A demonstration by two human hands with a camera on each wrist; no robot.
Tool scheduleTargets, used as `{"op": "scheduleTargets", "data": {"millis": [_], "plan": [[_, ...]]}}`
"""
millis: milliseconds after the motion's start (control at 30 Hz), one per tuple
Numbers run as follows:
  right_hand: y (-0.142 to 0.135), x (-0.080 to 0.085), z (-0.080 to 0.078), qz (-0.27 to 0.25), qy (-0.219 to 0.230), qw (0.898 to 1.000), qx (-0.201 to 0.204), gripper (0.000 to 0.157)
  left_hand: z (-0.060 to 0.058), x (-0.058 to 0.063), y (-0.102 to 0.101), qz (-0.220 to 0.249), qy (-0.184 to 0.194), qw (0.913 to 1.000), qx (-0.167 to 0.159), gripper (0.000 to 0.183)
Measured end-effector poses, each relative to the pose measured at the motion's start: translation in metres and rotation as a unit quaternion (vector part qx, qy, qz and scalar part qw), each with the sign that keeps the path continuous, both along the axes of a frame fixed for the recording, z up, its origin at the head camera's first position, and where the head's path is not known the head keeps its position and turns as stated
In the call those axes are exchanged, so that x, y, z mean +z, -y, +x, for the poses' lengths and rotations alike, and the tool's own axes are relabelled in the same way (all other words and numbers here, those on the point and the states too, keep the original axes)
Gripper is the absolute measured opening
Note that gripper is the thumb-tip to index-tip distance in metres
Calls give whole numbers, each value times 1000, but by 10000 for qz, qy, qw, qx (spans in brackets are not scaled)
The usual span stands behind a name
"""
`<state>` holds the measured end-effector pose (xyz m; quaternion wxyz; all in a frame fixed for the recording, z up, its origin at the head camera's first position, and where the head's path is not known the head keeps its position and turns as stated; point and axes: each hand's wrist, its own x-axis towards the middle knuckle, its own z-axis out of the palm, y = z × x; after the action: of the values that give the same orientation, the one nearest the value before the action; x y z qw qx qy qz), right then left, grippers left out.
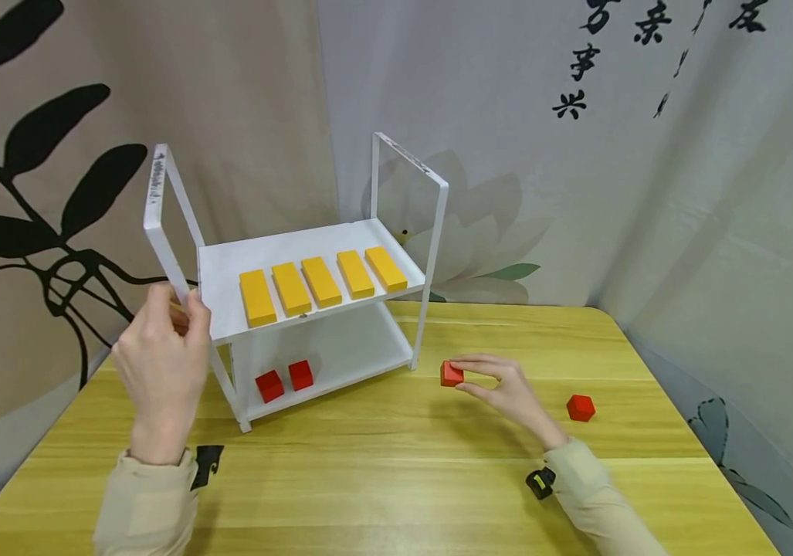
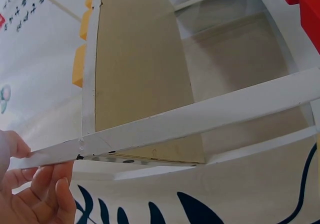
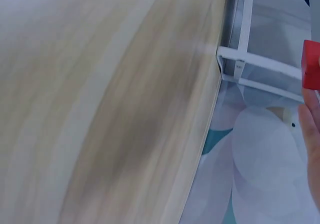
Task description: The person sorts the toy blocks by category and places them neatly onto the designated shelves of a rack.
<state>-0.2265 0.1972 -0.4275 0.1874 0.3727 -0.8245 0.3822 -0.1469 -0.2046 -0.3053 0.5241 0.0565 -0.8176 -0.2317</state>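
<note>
My left hand [image 1: 163,363] grips the left front post of a white two-tier shelf [image 1: 320,382]; in the left wrist view its thumb and fingers [image 2: 47,184] close round that post. On the upper tier several yellow blocks [image 1: 321,282] lie in a row. Two red cubes, a left one [image 1: 269,386] and a right one [image 1: 301,374], sit on the lower tier. My right hand [image 1: 507,390] pinches another red cube [image 1: 452,374] between thumb and fingers, to the right of the shelf. The same held cube [image 3: 311,66] shows at the right wrist view's edge.
One more red cube [image 1: 580,408] lies on the wooden table [image 1: 396,479], right of my right hand. Behind the table hang printed curtains [image 1: 549,193]. The shelf's right side frame [image 1: 435,232] rises between the upper tier and my right hand.
</note>
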Motion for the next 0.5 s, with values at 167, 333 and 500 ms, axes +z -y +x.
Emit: {"op": "scheduleTargets", "data": {"millis": [167, 333, 500], "plan": [[13, -1, -1, -26, 125, 9999, 53, 34, 1, 1, 1, -58, 32, 10000, 8, 26], [22, -2, -1, -68, 207, 9997, 102, 34, 6, 4, 1, -128, 239, 9996, 37, 28], [31, -4, -4, -58, 312, 9994, 128, 35, 11, 7, 0, -277, 709, 9970, 101, 35]]}}
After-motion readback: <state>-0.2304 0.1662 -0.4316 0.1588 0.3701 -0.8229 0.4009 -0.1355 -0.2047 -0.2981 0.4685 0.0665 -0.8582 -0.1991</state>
